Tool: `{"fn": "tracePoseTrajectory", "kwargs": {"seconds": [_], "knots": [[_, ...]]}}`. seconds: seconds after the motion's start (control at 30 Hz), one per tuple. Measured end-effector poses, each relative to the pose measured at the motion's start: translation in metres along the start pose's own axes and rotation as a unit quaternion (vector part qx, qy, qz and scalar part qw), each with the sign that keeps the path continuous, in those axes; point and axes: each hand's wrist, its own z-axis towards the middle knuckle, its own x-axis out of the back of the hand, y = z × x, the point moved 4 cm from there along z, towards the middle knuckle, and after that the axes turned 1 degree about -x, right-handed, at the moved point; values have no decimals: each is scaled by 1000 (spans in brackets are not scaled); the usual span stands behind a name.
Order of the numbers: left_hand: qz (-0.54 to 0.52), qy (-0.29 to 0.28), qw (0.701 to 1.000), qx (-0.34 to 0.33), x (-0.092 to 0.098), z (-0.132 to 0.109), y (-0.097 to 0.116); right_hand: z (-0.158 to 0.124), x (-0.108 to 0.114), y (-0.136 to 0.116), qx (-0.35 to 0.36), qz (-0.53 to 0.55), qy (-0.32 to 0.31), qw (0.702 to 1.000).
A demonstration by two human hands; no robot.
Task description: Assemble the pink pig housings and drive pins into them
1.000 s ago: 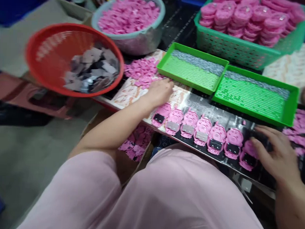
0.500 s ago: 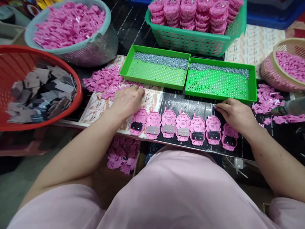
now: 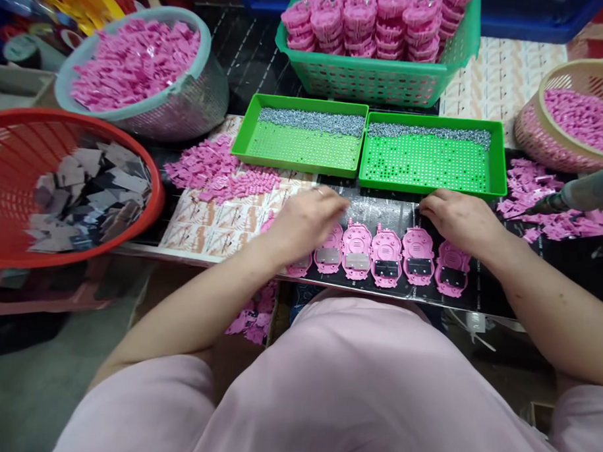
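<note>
A row of several pink plastic housings (image 3: 385, 254) with dark or grey inserts lies along the near edge of a black mat (image 3: 386, 209). My left hand (image 3: 306, 219) hovers over the left end of that row, fingers curled; what is in them is hidden. My right hand (image 3: 457, 218) rests palm down at the right end of the row, fingers together against the mat by the green tray. A heap of small pink parts (image 3: 219, 170) lies to the left of my left hand.
Two green trays (image 3: 304, 142) (image 3: 427, 161) of small metal screws sit behind the mat. A green basket (image 3: 380, 80) holds stacked pink housings. A grey bowl (image 3: 139, 69) and a tan basket (image 3: 572, 117) hold pink parts; a red basket (image 3: 70, 185) holds grey chips. A screwdriver (image 3: 584, 193) lies right.
My left hand has moved right from the pink heap onto the left end of the row. The view swung right and steadied; my right hand stayed at the row's right end.
</note>
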Motion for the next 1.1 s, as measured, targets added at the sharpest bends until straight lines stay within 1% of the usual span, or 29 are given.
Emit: {"fn": "tracePoseTrajectory", "kwargs": {"seconds": [0.07, 0.1, 0.17, 0.2, 0.27, 0.33, 0.47, 0.57, 0.67, 0.8, 0.93, 1.03, 1.1], "knots": [[-24, -13, 996, -81, -12, 2, 36, -5, 7, 6, -33, 63, 42, 997], [-35, -21, 991, -124, -17, 3, 53, -7, 10, 8, -46, 111, 63, 991], [-50, -20, 982, -183, -26, 6, 83, -12, 14, 12, -59, 228, 82, 968], [-53, -22, 977, -205, -31, 8, 95, -14, 15, 12, -61, 285, 77, 953], [-56, -27, 972, -226, -38, 12, 113, -15, 12, 13, -71, 374, 45, 924], [-55, -49, 971, -228, -46, 16, 123, -13, 7, 11, -71, 418, 8, 906], [-57, -99, 967, -226, -57, 18, 129, -6, -2, 4, -29, 418, -39, 907], [-63, -108, 965, -229, -58, 17, 128, 0, -7, 2, -25, 419, -64, 905], [-63, -105, 965, -231, -58, 16, 127, 7, -7, 1, -24, 382, -81, 920], [-64, -93, 966, -232, -60, 15, 127, 14, -6, -3, -10, 317, -83, 945], [-66, -85, 967, -229, -61, 14, 128, 16, -6, -10, 20, 259, -62, 964], [-59, -87, 968, -229, -63, 13, 129, 15, -7, -15, 37, 246, -61, 967], [-56, -92, 968, -228, -63, 13, 129, 14, -10, -15, 22, 258, -64, 964]]}}
